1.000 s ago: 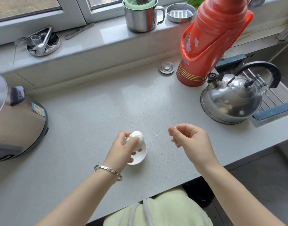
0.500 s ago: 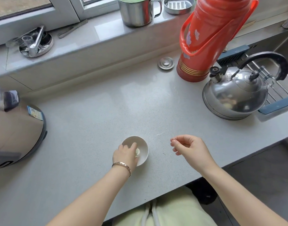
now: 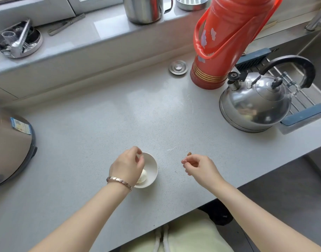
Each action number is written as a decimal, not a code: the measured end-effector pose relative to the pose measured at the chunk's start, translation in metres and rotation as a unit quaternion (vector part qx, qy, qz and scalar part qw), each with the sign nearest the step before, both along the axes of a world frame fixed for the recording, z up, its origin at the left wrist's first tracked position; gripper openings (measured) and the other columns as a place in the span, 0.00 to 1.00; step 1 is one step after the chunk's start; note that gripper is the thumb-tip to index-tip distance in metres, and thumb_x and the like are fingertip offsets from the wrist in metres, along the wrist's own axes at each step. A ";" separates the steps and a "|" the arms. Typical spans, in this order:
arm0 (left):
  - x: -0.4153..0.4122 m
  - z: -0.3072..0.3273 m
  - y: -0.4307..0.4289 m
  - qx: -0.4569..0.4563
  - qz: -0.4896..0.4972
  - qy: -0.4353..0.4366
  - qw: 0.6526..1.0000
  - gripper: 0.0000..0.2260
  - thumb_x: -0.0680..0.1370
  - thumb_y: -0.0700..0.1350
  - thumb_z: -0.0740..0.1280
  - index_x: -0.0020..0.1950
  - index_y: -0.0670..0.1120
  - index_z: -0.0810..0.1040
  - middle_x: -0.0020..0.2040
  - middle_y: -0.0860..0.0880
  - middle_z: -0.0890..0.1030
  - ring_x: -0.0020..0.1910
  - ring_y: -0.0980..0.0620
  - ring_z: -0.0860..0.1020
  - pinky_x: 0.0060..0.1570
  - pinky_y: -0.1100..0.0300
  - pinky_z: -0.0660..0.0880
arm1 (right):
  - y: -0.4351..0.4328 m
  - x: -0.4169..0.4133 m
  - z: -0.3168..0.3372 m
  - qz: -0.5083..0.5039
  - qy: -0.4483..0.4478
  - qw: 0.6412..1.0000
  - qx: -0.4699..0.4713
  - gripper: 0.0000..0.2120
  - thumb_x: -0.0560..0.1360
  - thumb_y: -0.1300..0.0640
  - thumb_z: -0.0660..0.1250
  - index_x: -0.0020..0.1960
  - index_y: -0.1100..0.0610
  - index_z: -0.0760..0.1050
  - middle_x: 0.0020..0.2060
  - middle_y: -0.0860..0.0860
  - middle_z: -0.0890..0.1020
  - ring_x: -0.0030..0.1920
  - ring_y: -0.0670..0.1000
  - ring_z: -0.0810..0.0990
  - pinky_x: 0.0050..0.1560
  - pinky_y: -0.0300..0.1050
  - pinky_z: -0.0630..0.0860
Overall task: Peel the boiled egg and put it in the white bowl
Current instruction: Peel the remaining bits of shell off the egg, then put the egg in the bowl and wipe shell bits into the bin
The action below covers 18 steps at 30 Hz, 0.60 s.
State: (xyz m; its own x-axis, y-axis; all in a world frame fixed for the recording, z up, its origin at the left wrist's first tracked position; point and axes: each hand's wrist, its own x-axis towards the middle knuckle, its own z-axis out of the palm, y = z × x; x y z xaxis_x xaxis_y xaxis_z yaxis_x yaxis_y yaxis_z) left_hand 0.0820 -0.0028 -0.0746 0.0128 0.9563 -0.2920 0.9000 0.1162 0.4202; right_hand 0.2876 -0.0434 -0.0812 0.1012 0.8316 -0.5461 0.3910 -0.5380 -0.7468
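Two hands: the left hand [image 3: 128, 165] and the right hand [image 3: 198, 165] hang over the grey table [image 3: 94, 120] in the lower middle of the frame, well apart.
Left grip: the left hand holds nothing. Its fingers are loosely curved, and it hovers over the left part of the white bowl [image 3: 154, 167], hiding that side of the rim. Whether it touches anything cannot be told.
Right grip: the right hand has its fingers curled in and pinches a small brown bit [image 3: 189, 153] at the fingertips, to the right of the bowl and clear of it.
Task thing: the egg [image 3: 143, 176], white and bare of shell where it shows, lies inside the white bowl, partly hidden by the left palm.
Bowl place: on the table at lower centre, near the front edge.
Wrist: a metal bracelet [image 3: 119, 181] circles the left wrist.
Right of frame: a steel kettle [image 3: 256, 104] with a black handle stands on the table. A red flask [image 3: 229, 42] stands just above and left of it, and a sink rack [image 3: 301, 100] lies to its right.
Upper centre: a small round metal lid [image 3: 178, 67] lies on the table just left of the flask's foot.
Left edge: a rice cooker [image 3: 10, 148], partly cut off.
Top of frame: on the windowsill [image 3: 87, 31] stand a steel mug [image 3: 143, 10] and, at upper left, a round metal dish [image 3: 19, 42] holding tools.
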 end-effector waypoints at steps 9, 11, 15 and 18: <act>0.058 0.017 0.008 -0.060 -0.117 -0.074 0.989 0.08 0.77 0.47 0.58 0.51 0.48 0.75 0.42 0.52 0.78 0.40 0.52 0.75 0.38 0.59 0.72 | -0.023 0.049 -0.005 -0.063 -0.091 0.994 -0.004 0.17 0.79 0.54 0.54 0.35 0.58 0.73 0.32 0.50 0.76 0.34 0.49 0.72 0.36 0.39 0.68; 0.077 0.018 0.004 -0.078 -0.148 -0.085 0.982 0.09 0.77 0.47 0.58 0.52 0.48 0.75 0.42 0.52 0.78 0.39 0.52 0.75 0.41 0.56 0.75 | -0.042 0.071 -0.006 -0.076 -0.132 0.988 -0.021 0.18 0.79 0.52 0.54 0.37 0.59 0.74 0.35 0.52 0.78 0.35 0.49 0.74 0.37 0.40 0.70; 0.116 0.020 -0.008 -0.113 -0.208 -0.097 0.967 0.09 0.77 0.47 0.57 0.54 0.49 0.74 0.44 0.52 0.78 0.39 0.51 0.75 0.42 0.56 0.75 | -0.082 0.109 -0.024 -0.123 -0.165 0.973 -0.104 0.14 0.78 0.58 0.54 0.52 0.63 0.76 0.48 0.57 0.82 0.49 0.57 0.79 0.51 0.50 0.75; 0.144 0.021 -0.017 -0.130 -0.250 -0.090 0.955 0.10 0.77 0.47 0.57 0.56 0.49 0.74 0.45 0.53 0.76 0.44 0.52 0.75 0.47 0.55 0.76 | -0.101 0.130 -0.041 -0.113 -0.167 0.966 -0.160 0.17 0.78 0.62 0.54 0.65 0.61 0.70 0.63 0.56 0.76 0.64 0.55 0.73 0.64 0.47 0.68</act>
